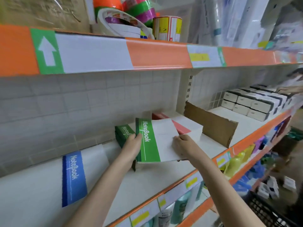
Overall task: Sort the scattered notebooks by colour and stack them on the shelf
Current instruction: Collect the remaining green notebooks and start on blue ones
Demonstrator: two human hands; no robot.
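Note:
A green-and-white notebook (155, 140) is held above the white shelf board (147, 181), tilted, with both hands on it. My left hand (132, 148) grips its green spine edge. My right hand (183, 147) holds its white right side, fingers curled under the edge. Behind the held book stands a stack of green notebooks (123, 133). To the right lies a red-and-white notebook stack (183, 126), partly hidden by the held book. A blue-and-white notebook (77, 176) lies flat at the shelf's left.
A brown cardboard divider (211, 125) stands right of the red stack. Boxed goods (252, 104) fill the far right of the shelf. The shelf above (98, 51) hangs low overhead, loaded with tape rolls (131, 15). Bottles (180, 208) line the lower shelf; a black basket (268, 212) sits below right.

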